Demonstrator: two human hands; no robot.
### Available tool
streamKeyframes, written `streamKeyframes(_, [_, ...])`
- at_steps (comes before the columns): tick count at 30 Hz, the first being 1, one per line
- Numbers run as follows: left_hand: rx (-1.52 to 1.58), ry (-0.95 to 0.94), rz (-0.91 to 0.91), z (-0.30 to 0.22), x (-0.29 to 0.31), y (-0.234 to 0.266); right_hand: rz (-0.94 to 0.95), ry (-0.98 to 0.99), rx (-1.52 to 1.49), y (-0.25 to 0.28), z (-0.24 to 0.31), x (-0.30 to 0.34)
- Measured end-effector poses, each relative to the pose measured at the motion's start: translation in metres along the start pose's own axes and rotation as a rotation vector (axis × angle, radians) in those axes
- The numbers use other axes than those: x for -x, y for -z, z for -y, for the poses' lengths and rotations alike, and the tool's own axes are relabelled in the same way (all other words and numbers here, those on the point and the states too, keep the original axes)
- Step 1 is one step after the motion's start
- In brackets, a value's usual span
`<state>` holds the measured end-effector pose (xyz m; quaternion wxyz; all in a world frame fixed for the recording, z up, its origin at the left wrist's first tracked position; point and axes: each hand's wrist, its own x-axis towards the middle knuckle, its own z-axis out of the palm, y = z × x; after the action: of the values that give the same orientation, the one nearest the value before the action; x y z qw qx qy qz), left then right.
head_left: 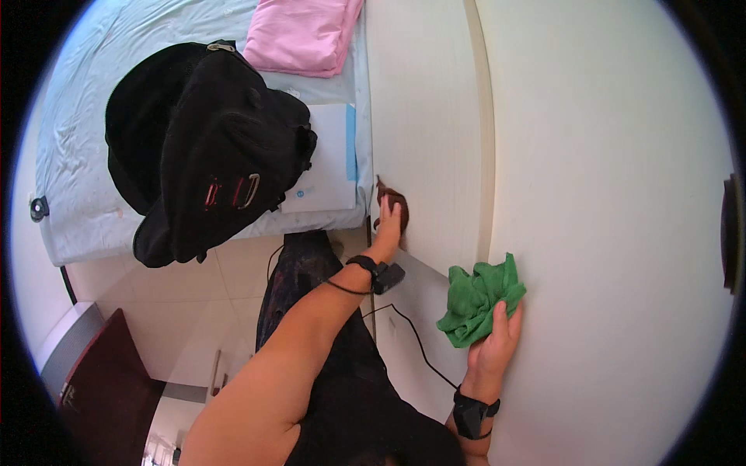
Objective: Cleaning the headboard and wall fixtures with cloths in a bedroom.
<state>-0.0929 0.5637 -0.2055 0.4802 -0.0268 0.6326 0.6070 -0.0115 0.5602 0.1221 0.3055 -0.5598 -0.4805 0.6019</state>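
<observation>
Black shirt [373, 427] fills the bottom of the view, right up close, with your bare left arm sweeping up past it over the dark trousers [330, 311]. Follow that arm to the end and there's your left grip [389, 221], fingers laid over a reddish-brown thing [402, 211] on the pale panel [427, 132] beside the bed [70, 167]; your hand hides part of it, so I can't tell whether you're closed on it or only touching.

Now across to your right grip [497, 339], and that one's clear: you've got the green cloth [480, 301] pinched, thumb on its near edge, the bunched folds spreading up and left in front of the broad white panel [614, 233]. Both your wrists wear black devices, the left one [387, 277] and the right one [471, 414], and a thin black cable [416, 330] loops between your arms.

Over on the bed's light blue sheet, a big black bag [225, 132] slumps across, partly covering a white sheet-like item [330, 155] with a blue edge, and folded pink fabric [303, 35] sits beyond it. Down to your left, pale floor tiles [241, 272] show.
</observation>
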Motion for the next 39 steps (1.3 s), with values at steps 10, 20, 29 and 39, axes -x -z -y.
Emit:
streamKeyframes(10, [-0.043, -0.473, 0.214, -0.095, 0.059, -0.032, -0.029, -0.017, 0.008, 0.004, -0.001, 0.005])
streamKeyframes(20, [0.086, -0.202, 0.053, -0.064, -0.021, -0.006, -0.055, -0.026, 0.054, -0.005, 0.003, 0.001])
streamKeyframes(29, [0.210, 0.149, 0.118, -0.061, 0.009, 0.003, -0.026, -0.023, 0.036, 0.000, 0.005, -0.002])
streamKeyframes(39, [-0.097, -0.554, 0.441, -0.153, 0.105, -0.040, -0.030, 0.109, 0.027, -0.007, 0.027, -0.012])
